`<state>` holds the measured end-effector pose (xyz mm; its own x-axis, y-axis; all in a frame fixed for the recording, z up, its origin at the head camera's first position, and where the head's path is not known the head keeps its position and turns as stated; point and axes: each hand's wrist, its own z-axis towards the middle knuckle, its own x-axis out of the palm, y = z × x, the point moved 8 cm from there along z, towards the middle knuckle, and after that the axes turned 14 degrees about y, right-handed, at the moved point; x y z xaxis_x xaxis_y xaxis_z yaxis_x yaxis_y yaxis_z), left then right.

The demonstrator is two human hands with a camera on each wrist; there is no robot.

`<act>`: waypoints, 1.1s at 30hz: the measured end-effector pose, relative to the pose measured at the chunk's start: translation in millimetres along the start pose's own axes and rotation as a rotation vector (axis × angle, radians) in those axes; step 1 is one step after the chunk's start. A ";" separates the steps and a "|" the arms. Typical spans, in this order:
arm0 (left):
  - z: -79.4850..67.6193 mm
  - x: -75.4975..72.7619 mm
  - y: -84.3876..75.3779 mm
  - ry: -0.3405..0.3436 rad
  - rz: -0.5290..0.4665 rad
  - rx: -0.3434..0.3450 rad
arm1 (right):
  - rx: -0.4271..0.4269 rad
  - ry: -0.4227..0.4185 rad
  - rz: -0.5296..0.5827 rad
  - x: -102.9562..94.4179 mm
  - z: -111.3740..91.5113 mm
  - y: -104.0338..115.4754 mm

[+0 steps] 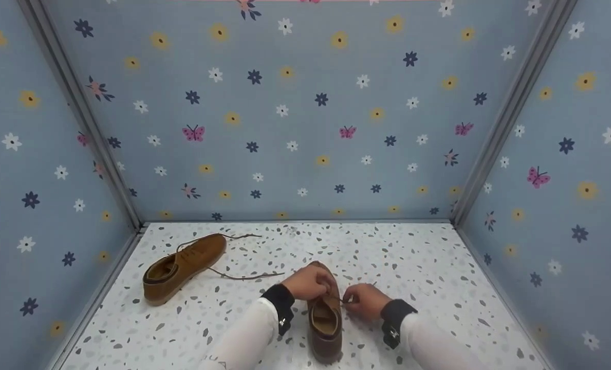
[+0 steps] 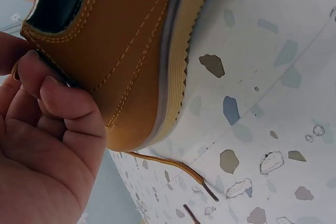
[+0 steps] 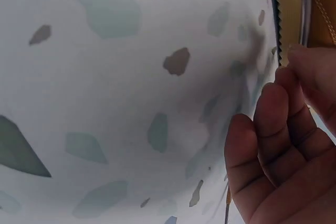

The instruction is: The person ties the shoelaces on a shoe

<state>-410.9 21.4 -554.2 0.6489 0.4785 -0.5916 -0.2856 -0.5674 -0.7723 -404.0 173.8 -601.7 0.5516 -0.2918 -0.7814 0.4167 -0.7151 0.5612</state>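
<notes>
Beside the stitched shoe (image 2: 126, 51), the right grip (image 1: 368, 301) pinches thin lace (image 1: 339, 299).

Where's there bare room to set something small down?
Widest patch: the speckled surface between the right hand and right wall. Another lies between the far shoe and left sleeve. Crowded: around the near shoe, and where loose laces trail toward the left hand.

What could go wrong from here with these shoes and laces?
The near shoe could twist if its lace is pulled, as neither hand grips its heel. That lace might slip from the right hand, which only pinches it. The far shoe has a loose lace ending near the left hand; it might get caught.
</notes>
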 end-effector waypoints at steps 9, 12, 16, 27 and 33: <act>-4.4 -5.9 -3.1 -0.009 0.031 0.008 | 0.028 -0.045 -0.043 -9.6 -3.2 -3.1; -4.9 -7.7 -5.6 -0.019 0.095 0.013 | -0.008 -0.085 -0.067 -16.4 -4.0 -0.8; -5.5 -8.2 -6.7 -0.030 0.138 0.023 | -0.026 -0.145 -0.049 -26.5 -6.0 1.3; -10.1 -13.3 -5.9 -0.097 0.173 0.057 | 0.004 -0.249 0.031 -50.3 -14.4 4.1; -9.9 -13.8 -3.9 -0.058 0.191 0.013 | 0.014 -0.258 0.033 -54.7 -15.5 6.4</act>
<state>-411.7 10.3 -540.7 0.5405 0.4008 -0.7397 -0.4089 -0.6432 -0.6474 -420.3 194.9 -551.1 0.3613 -0.4660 -0.8077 0.3903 -0.7111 0.5848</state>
